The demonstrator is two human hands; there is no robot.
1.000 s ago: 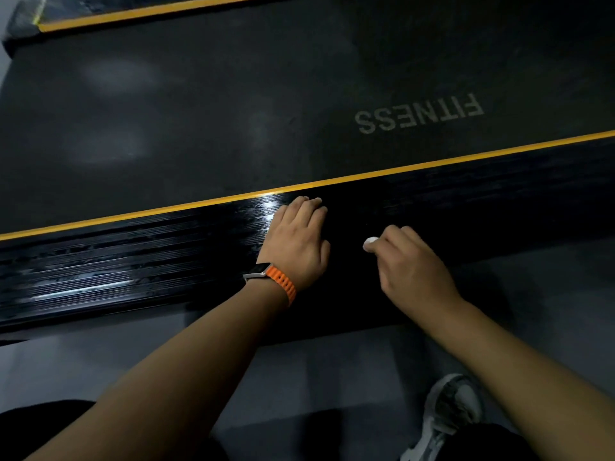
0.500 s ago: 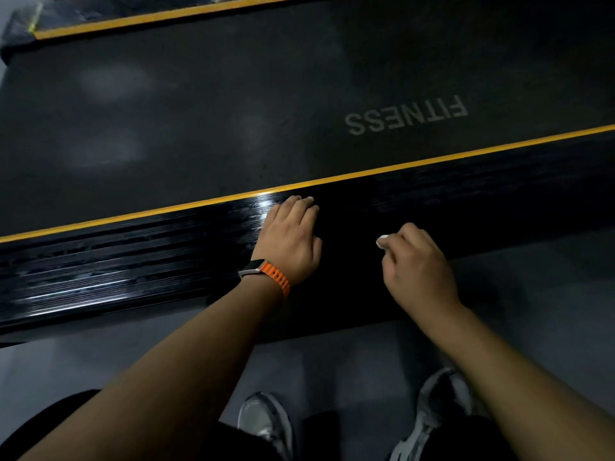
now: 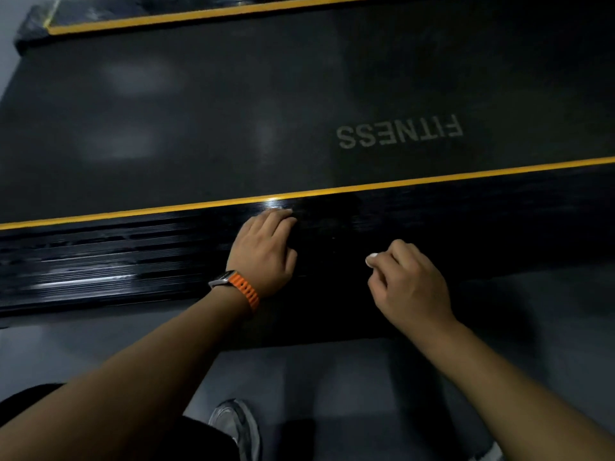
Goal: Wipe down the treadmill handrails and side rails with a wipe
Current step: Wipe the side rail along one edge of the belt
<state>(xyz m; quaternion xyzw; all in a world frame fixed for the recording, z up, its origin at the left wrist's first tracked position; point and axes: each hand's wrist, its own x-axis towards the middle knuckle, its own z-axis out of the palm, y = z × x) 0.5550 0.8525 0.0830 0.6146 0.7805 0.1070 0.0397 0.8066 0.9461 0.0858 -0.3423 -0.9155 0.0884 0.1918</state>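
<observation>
The treadmill's near side rail (image 3: 466,221) is glossy black and ribbed, running left to right across the view with a yellow stripe (image 3: 432,179) along its far edge. My left hand (image 3: 266,251) lies flat on the rail, fingers straight and reaching almost to the stripe; an orange-strapped watch (image 3: 241,289) is on that wrist. My right hand (image 3: 409,281) hovers at the rail's near part with fingers curled, and a small white bit of wipe (image 3: 371,259) shows at its fingertips. The rest of the wipe is hidden inside the hand.
Beyond the stripe lies the dark running belt (image 3: 233,111), printed FITNESS. The far side rail (image 3: 166,18) with its own yellow stripe is at the top. Grey floor (image 3: 349,377) is below the rail, with my shoe (image 3: 236,424) on it.
My left hand has slid a little to the left along the rail. My right hand has stayed about where it was. A shoe has come into view at the bottom.
</observation>
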